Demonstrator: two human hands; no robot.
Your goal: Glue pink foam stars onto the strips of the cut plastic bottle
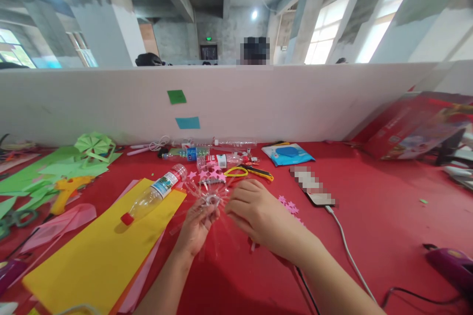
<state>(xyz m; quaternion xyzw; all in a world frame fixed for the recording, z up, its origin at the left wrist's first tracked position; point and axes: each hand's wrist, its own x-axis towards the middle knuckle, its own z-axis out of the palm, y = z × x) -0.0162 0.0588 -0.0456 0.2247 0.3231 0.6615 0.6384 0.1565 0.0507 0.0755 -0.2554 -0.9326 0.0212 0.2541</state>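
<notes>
My left hand (197, 225) grips a clear plastic bottle top (212, 200), cut into long thin strips that fan out around its neck. Close beside it on the right, my right hand (266, 216) is closed with bent fingers near the strips. Whatever its fingertips pinch is hidden behind the hand. Pink paper stars (212, 173) lie just beyond the cut bottle, and more pink stars (289, 204) show past my right hand. A yellow-handled pair of scissors (236, 172) rests behind my hands.
Left are a capped clear bottle (157, 194), yellow paper (99, 246), green paper shapes (94, 145) and a yellow glue gun (68, 192). More bottles (221, 160) lie at the back by a white partition (258, 103). Right are a blue wipes pack (288, 154), a phone (312, 187) and its cable (347, 241).
</notes>
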